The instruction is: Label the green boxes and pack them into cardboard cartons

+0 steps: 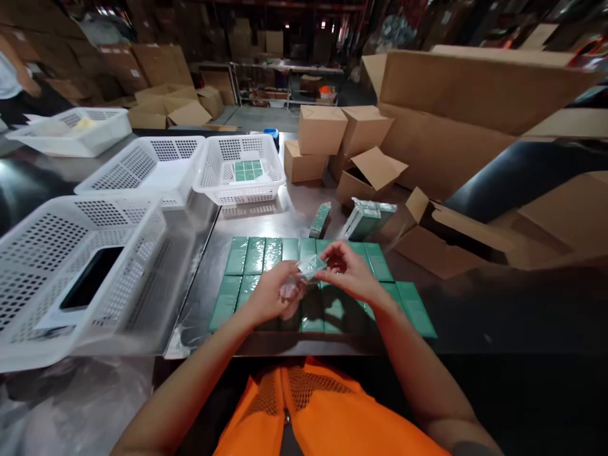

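Small clear piece (pixel 310 266) is being held abt mid-frame, right over 2 rows of green boxes (pixel 333 310). Its left end's pinched by the L hand (pixel 274 290), w/ some crumpled plastic (pixel 291 291) bunched under the same fingers; its other end's pinched btwn thumb & finger of the R hand (pixel 350 272), rest of the fingers curled in. What's on the piece can't be made out tbh. Boxes are laid flat on a metal table (pixel 297 214), shiny wrap seen on some. Just behind em, right of center, a narrow green pack (pixel 320 220) and some wrapped packs (pixel 365 220) are stood up. White baskets (pixel 142 253) are lined up on the left side, cardboard boxes (pixel 323 131) piled upper right.
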### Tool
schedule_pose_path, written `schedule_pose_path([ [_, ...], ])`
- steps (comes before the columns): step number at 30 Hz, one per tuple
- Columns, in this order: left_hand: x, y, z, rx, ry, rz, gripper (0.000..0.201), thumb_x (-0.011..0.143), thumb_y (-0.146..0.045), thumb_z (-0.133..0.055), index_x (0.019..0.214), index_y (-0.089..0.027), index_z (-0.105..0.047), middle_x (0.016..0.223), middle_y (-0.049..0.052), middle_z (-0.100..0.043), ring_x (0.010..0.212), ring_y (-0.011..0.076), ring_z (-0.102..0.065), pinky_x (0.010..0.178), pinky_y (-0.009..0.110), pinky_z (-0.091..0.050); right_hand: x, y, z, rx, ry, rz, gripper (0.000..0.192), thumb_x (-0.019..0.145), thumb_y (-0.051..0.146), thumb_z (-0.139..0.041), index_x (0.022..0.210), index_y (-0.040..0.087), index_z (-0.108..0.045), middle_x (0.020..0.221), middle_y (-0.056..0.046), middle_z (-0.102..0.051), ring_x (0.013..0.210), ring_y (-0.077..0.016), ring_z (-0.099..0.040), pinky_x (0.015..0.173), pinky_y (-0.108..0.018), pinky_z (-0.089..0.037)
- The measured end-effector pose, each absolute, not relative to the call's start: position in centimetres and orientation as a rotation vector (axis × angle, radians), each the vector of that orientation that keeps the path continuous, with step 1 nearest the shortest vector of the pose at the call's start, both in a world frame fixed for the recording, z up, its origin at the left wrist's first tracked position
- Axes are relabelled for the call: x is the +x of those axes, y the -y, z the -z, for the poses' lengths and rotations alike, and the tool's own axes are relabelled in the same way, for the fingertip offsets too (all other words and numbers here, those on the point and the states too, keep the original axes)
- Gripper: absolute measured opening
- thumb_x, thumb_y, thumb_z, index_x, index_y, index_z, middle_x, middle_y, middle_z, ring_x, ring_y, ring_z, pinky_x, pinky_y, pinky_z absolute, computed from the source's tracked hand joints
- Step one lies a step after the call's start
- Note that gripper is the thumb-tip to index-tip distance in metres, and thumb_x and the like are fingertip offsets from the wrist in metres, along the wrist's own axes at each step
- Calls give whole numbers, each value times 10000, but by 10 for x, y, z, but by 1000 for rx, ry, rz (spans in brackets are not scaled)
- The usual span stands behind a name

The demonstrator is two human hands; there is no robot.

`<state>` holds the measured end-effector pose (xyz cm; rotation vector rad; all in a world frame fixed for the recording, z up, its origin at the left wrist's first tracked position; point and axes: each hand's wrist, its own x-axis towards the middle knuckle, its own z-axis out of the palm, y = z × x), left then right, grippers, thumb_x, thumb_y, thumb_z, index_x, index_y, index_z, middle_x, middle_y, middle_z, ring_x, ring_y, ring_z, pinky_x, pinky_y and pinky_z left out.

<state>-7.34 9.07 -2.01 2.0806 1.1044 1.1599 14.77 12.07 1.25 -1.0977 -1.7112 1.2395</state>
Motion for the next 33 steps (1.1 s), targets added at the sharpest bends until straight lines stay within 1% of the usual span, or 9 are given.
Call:
schedule_pose_path([
  [4, -68, -85, 12, 1949, -1228, -1123, 240, 823, -411, -622, 925, -194, -621, 774, 18, -670, 651, 166, -607, 600, 271, -458, 155, -119, -12, -1123, 1750, -1381, 507, 722, 500, -814, 1030, 213, -532, 660, 60, -532, 556, -105, -491, 521, -221, -387],
  [7, -64, -84, 4, 1846, -1368, -1190, 307, 908, -461, -523, 797, -191, -617, 684, 8, -626, 625, 156, -568, 598, 268, -403, 153, -117, -13, -1076, 1747, -1346, 404, 832, 557, -691, 974, 202, -561, 794, -5, -614, 630, -128, -568, 582, -253, -453],
  [12, -59, -88, 0, 1767, -1479, -1249, 319, 819, -481, -665, 709, -196, -575, 624, -30, -569, 582, 136, -513, 572, 250, -369, 139, -116, -12, -1057, 1930, -989, 406, 836, 526, -690, 676, 179, -551, 1069, -110, -616, 916, -196, -614, 639, -267, -472],
  [16, -60, -87, 4, 1773, -1442, -1248, 333, 776, -496, -727, 760, -188, -600, 650, -24, -604, 569, 134, -529, 546, 238, -394, 135, -114, -8, -1145, 1813, -976, 433, 728, 503, -802, 816, 209, -496, 771, 14, -564, 605, -124, -532, 529, -245, -418],
  [19, -60, -85, 11, 1878, -1391, -1280, 265, 836, -437, -690, 878, -183, -625, 773, 26, -688, 657, 159, -620, 605, 254, -469, 140, -113, -2, -1080, 1698, -1149, 517, 707, 474, -822, 1014, 217, -496, 855, 19, -601, 543, -93, -526, 495, -230, -431],
  [23, -58, -85, 26, 2002, -1299, -1289, 206, 918, -372, -528, 970, -195, -620, 1106, 129, -702, 1004, 224, -675, 830, 343, -531, 144, -103, 18, -1007, 1780, -875, 189, 842, 328, -691, 881, 201, -557, 961, -41, -613, 717, -137, -620, 650, -276, -524],
  [27, -58, -87, 37, 1908, -1389, -1091, 212, 879, -389, -534, 840, -191, -596, 834, 75, -688, 723, 191, -639, 666, 307, -505, 146, -87, 39, -1006, 1915, -638, 144, 880, 221, -597, 744, 186, -561, 1205, -127, -601, 937, -205, -662, 803, -363, -539],
  [29, -59, -87, 38, 1881, -1406, -1008, 230, 833, -397, -599, 745, -186, -575, 663, 14, -620, 584, 156, -560, 566, 263, -446, 149, -83, 41, -1064, 1861, -761, 152, 851, 300, -681, 858, 195, -571, 1039, -95, -651, 798, -187, -668, 715, -332, -544],
  [33, -56, -85, 35, 1851, -1375, -836, 199, 762, -364, -670, 759, -167, -645, 636, -4, -632, 566, 140, -543, 526, 229, -423, 159, -89, 27, -1125, 1771, -1085, 523, 812, 424, -757, 1221, 215, -508, 816, 23, -612, 545, -110, -561, 555, -246, -492],
])
